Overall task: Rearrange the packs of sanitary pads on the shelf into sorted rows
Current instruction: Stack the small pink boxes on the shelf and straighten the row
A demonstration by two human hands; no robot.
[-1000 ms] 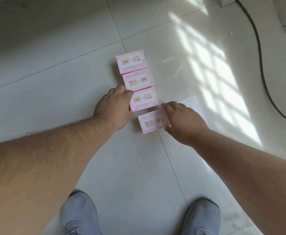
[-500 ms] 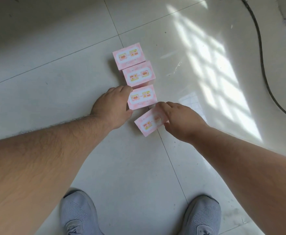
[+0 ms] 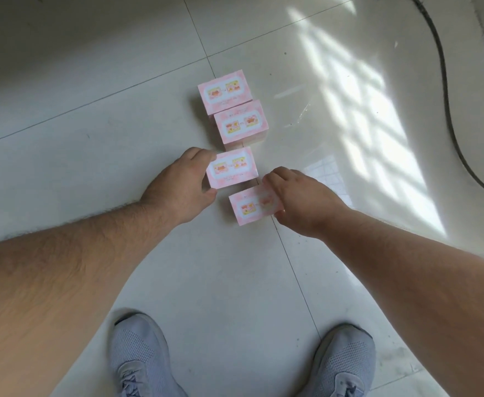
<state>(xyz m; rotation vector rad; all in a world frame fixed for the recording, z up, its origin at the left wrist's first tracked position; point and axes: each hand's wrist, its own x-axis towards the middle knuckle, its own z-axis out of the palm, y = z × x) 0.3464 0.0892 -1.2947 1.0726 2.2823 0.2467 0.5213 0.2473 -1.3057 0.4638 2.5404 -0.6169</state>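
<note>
Two far packs (image 3: 233,108) are lying aligned on the floor tiles (image 3: 91,156); left hand (image 3: 182,181) is gripping the third pack (image 3: 232,167), right hand (image 3: 301,197) pinching the near pack (image 3: 252,207), both probably awaiting alignment.

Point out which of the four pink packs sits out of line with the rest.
The nearest pack, gripped by the right hand. It lies offset to the right and skewed, while the three packs beyond it, including the one the left hand holds, form a rough column.
</note>
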